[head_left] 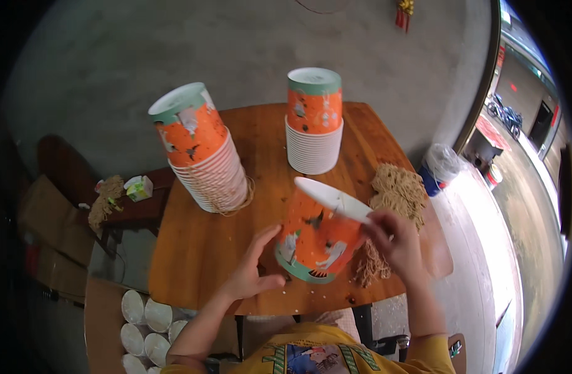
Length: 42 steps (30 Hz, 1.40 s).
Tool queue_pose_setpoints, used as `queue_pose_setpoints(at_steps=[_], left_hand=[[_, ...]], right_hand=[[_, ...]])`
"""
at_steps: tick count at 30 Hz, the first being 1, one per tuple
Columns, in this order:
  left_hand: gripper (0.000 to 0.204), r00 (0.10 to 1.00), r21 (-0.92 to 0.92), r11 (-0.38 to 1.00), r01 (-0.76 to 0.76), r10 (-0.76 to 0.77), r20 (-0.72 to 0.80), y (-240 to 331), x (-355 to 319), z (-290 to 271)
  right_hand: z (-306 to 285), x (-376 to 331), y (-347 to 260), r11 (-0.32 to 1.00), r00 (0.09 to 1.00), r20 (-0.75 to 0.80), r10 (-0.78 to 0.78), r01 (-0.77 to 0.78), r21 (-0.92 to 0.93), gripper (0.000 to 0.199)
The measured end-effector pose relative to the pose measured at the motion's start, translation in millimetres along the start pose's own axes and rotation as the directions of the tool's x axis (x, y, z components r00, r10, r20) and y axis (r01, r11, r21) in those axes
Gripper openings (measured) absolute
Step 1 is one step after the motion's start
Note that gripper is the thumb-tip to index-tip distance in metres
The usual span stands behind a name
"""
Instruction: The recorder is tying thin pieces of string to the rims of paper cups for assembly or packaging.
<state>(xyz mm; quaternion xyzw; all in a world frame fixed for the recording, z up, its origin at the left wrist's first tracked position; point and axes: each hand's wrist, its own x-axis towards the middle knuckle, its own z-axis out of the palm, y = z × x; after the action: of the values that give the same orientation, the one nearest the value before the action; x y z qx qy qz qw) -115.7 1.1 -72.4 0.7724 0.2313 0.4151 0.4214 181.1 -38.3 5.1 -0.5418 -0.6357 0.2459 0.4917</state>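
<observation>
A large orange paper bucket (317,234) with a green band and animal pictures is tilted above the near part of the wooden table (192,262). Its white rim points up and away. My right hand (398,246) grips that rim on the right side. My left hand (252,271) is open beside the bucket's left wall, thumb and fingers spread, fingertips close to it; whether they touch I cannot tell. Behind stand two stacks of nested upside-down buckets, a leaning left stack (195,149) with twine (214,187) around its rims and an upright right stack (314,118).
Tangled tan twine (398,190) lies at the table's right side. Left of the table, a bench holds more twine (108,202) and a tissue pack (138,188). A carton of white containers (146,321) sits lower left. A blue bin (435,174) stands by the doorway.
</observation>
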Motion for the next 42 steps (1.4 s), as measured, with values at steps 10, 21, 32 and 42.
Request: queue_pose_setpoints(at_steps=[10, 21, 32, 42], left_hand=[[0.124, 0.773, 0.627, 0.574, -0.526, 0.630, 0.072, 67.0, 59.7, -127.1], [0.110, 0.853, 0.088, 0.940, -0.331, 0.337, -0.397, 92.9, 71.1, -203.9], [0.124, 0.744, 0.529, 0.760, -0.377, 0.589, -0.316, 97.3, 145.2, -277.4], [0.115, 0.859, 0.335, 0.910, -0.247, 0.365, -0.360, 62.4, 164.2, -296.1]], right_hand=[[65.5, 161.0, -68.6, 0.616, 0.868, 0.494, 0.044, -0.413, 0.671, 0.030], [120.8, 222.4, -132.9, 0.376, 0.720, 0.690, 0.068, -0.659, 0.651, 0.036], [155.9, 270.5, -121.7, 0.547, 0.897, 0.357, -0.260, -0.168, 0.820, 0.023], [187.4, 267.3, -96.8, 0.680, 0.925, 0.286, -0.252, -0.041, 0.732, 0.021]])
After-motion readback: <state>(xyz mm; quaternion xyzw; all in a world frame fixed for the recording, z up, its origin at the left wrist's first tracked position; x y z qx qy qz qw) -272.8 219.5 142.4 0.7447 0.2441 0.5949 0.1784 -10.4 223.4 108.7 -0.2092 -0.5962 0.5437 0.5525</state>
